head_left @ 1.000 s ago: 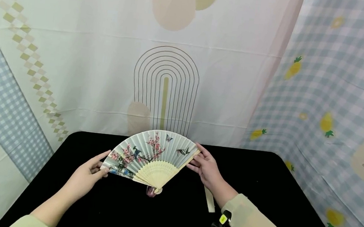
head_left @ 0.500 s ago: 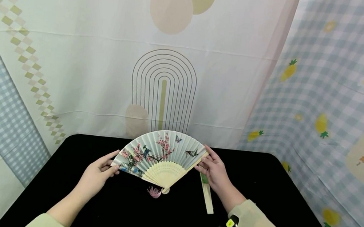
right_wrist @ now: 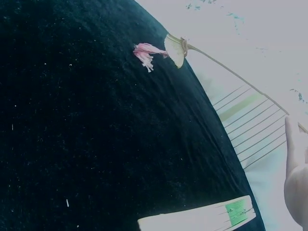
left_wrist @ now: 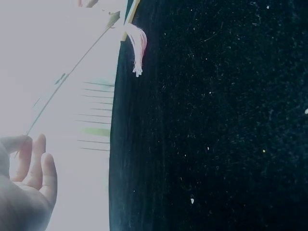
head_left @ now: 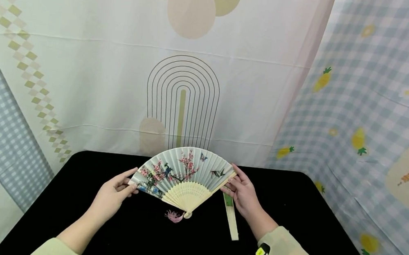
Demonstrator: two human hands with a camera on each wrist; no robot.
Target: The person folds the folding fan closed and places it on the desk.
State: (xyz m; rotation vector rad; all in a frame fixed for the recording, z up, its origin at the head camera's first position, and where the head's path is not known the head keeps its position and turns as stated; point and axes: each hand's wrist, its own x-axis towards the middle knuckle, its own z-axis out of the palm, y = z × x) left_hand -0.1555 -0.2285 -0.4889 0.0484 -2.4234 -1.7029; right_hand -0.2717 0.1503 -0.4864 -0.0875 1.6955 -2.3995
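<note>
A folding fan [head_left: 181, 174], spread wide, is held up above the black table. Its pleated pale leaf shows pink blossoms, a bird and butterflies; the ribs below are cream. My left hand [head_left: 110, 196] pinches the leaf's left edge between thumb and fingers. At the opposite edge, my right hand [head_left: 244, 193] grips the outer rib near its top. From the pivot hangs a pink tassel [head_left: 173, 216], also visible in the left wrist view, where the fan appears nearly edge-on. Glare washes out much of both wrist views.
Below my right hand lies a narrow cream object with a green patch [head_left: 230, 217], apparently a folded fan. The black table [head_left: 163, 246] has rounded far corners. Patterned cloths [head_left: 121, 74] hang behind it and at both sides.
The fan and both hands have shifted right in the head view, mostly in the first half second. The tassel now hangs left of the pivot, and the cream object's green part is uncovered.
</note>
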